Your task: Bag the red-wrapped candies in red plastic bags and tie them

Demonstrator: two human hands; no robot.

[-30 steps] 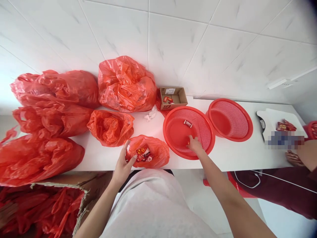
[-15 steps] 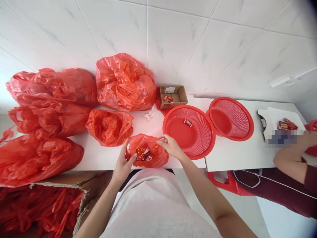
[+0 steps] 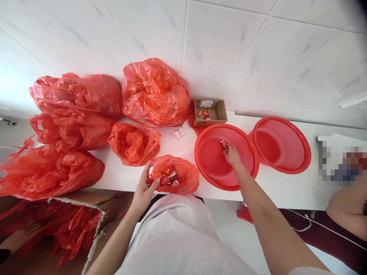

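Observation:
My left hand point(image 3: 143, 188) grips the left rim of an opened red plastic bag point(image 3: 187, 175), thumb inside and fingers outside. Several small red wrapped packets point(image 3: 169, 175) lie in the bag. Over to the right, my right hand point(image 3: 233, 156) reaches into a round red mesh basket point(image 3: 210, 152). Its fingertips are closed on a small dark red and white wrapped packet point(image 3: 224, 145) inside the basket. The lettering on this packet is too small to read.
Full red bags point(image 3: 155, 95) stand along the wall and at left. A small cardboard box point(image 3: 219, 110) holds several packets. Another red basket point(image 3: 301, 149) stands at right. A person's hand point(image 3: 25, 233) reaches into a large box of red bags. A co-worker's arm point(image 3: 348, 198) is at far right.
My right hand has let go of the bag's rim and moved right into the basket, onto the packet. My left hand stays on the bag. Another person's hand has appeared at lower left.

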